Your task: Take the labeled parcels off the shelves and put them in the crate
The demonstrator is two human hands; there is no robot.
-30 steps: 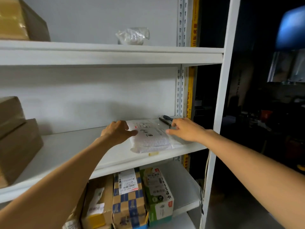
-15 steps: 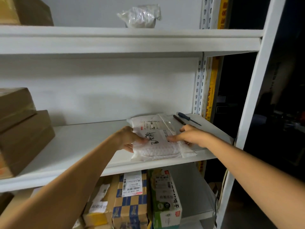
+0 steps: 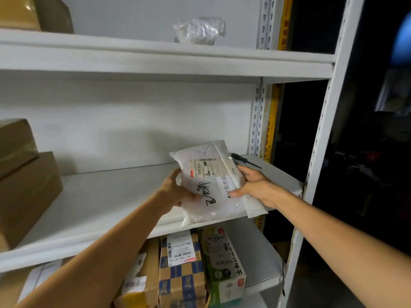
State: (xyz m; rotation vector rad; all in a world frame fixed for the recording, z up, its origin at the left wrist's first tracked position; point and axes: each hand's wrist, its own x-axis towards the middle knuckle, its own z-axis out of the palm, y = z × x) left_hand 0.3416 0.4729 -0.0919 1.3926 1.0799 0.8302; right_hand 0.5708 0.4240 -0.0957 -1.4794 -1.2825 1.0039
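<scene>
— So, where's the parcel (image 3: 209,185)?
— Tilted up at the front edge of the middle shelf (image 3: 100,196), label facing me. My left hand (image 3: 175,193) grips its left side, thumb on top; my right hand (image 3: 255,185) clasps its right side.
— Anything nearby?
— A screwdriver (image 3: 244,160) just behind it, brown boxes (image 3: 26,192) far left, labelled boxes (image 3: 181,250) on the shelf below.

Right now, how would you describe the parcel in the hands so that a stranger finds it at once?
On the white rack's middle shelf, near its right end, the left hand and right hand grip a white bubble mailer. Unlike the brown boxes left of it, it bears black handwriting.
</scene>
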